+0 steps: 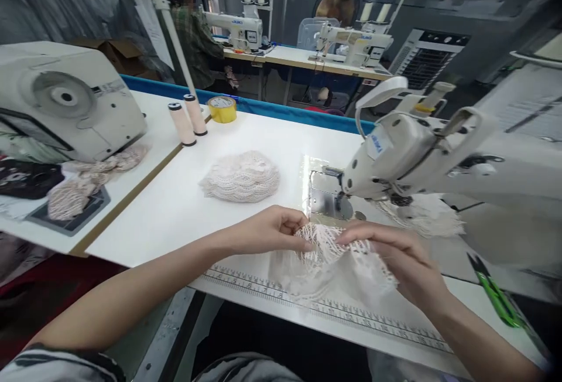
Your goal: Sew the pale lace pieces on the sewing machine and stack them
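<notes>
A piece of pale pink lace fabric [333, 262] lies on the white table [175, 206] just in front of the sewing machine's needle plate [327, 197]. My left hand [267, 231] pinches the lace's left edge with closed fingers. My right hand [397, 259] rests on its right side, fingers curled over and gripping the lace. The white sewing machine [421, 153] stands right behind my hands.
A heap of the same lace [241, 177] lies behind my left hand. Two thread spools [188, 119] and a yellow tape roll [222, 109] stand further back. Green snips [498, 297] lie at right. Another machine [65, 98] is at left; a person sits at the far tables.
</notes>
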A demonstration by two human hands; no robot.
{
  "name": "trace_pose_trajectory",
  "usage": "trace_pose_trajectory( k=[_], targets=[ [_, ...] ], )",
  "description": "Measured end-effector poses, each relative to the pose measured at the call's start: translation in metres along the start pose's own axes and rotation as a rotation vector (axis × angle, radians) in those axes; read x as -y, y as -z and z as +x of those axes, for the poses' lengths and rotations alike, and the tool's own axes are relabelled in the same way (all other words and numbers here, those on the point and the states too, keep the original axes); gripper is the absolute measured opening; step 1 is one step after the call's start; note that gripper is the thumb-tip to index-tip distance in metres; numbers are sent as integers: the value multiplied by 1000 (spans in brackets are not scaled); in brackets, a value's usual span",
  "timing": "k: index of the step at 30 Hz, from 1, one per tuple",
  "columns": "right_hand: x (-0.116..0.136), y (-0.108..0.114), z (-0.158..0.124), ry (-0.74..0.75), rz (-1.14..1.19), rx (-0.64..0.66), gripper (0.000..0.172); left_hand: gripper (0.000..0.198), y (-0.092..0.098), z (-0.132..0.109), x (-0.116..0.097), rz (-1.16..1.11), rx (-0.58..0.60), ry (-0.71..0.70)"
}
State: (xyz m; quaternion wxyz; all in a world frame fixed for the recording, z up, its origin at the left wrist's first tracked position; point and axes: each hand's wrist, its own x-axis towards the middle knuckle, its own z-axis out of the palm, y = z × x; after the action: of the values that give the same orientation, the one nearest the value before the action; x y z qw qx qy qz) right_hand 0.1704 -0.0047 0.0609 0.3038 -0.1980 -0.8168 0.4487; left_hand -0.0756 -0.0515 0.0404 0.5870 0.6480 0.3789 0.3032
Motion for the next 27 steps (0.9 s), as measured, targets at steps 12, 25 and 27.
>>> trace_pose_trajectory(
  k=[12, 25, 27],
  targets=[
    [-7, -59, 144, -125, -18, -124, 50, 36, 133, -19, -17, 570, -875, 57],
    [-77, -55, 157, -352, -59, -138, 37, 34, 146, -3, 23, 1015, -957, 442],
    [-72, -49, 132, -359, -68, -151, 34, 38, 145, -8, 14, 1011, -949, 472]
  ],
)
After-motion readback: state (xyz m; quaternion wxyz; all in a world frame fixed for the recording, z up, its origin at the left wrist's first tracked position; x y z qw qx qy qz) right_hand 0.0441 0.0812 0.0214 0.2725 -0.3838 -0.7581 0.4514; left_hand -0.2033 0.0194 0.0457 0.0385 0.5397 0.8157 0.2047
